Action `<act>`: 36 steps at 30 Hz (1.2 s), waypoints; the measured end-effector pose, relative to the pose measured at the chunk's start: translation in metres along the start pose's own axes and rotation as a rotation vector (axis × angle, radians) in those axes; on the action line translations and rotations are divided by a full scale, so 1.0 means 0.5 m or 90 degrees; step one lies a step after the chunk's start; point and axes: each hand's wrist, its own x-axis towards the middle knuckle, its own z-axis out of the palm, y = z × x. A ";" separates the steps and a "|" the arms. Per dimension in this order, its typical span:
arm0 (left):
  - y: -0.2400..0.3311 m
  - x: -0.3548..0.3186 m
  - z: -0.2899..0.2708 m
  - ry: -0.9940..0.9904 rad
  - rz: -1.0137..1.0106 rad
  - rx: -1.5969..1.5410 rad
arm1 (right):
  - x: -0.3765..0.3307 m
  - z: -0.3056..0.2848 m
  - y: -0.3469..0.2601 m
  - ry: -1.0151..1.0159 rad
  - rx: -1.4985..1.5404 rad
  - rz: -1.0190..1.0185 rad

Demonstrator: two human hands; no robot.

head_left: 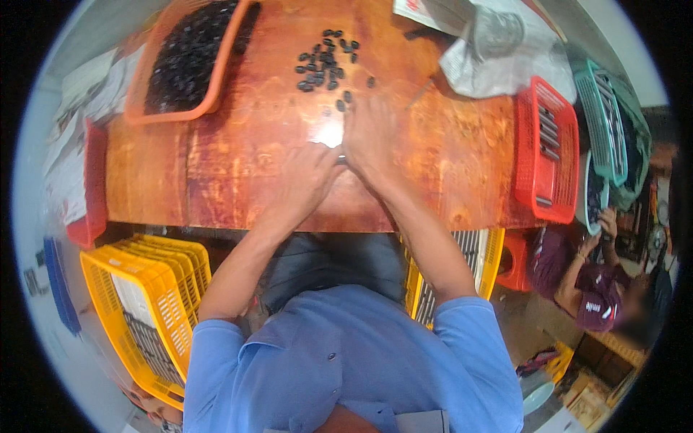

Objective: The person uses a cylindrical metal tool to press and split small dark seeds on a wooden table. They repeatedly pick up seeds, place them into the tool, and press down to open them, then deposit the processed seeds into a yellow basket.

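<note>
Small black oval pieces (325, 61) lie in a loose cluster on the wooden table (245, 159), with a few strays on its near side. My right hand (369, 137) reaches forward over the tabletop, fingers stretched out and somewhat blurred. Its fingertips are close beside the nearest black piece (341, 105). Just left of it, my left hand (316, 167) is closed, fingertips together near the right thumb. A small dark item shows between the two hands, too small and partly covered to name.
An orange basket (206, 108) full of black pieces stands at the far left. To the right are a red basket (527, 173) with rods, a teal basket (603, 123) and crumpled paper (498, 50). Yellow crates (144, 267) flank my lap. Another person (595, 289) works at right.
</note>
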 end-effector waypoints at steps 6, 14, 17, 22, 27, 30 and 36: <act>0.017 0.006 -0.015 -0.050 -0.003 0.038 | -0.001 0.001 0.001 -0.012 -0.044 0.026; 0.000 0.037 -0.002 -0.019 -0.038 0.020 | 0.023 0.006 0.022 0.145 0.283 0.116; 0.037 0.052 -0.034 -0.019 -0.269 -0.311 | 0.030 0.039 0.053 0.263 0.355 0.081; 0.082 0.002 -0.056 -0.092 -0.551 -0.523 | -0.007 -0.074 0.014 0.087 0.297 0.022; 0.021 -0.117 -0.004 0.091 -0.283 -0.495 | 0.013 -0.004 0.066 0.010 0.428 0.135; 0.043 -0.187 -0.093 0.114 -0.342 -0.366 | 0.003 0.001 0.047 0.036 0.419 0.069; 0.049 -0.321 -0.190 0.344 -0.427 -0.337 | 0.034 0.008 0.096 0.011 0.306 0.028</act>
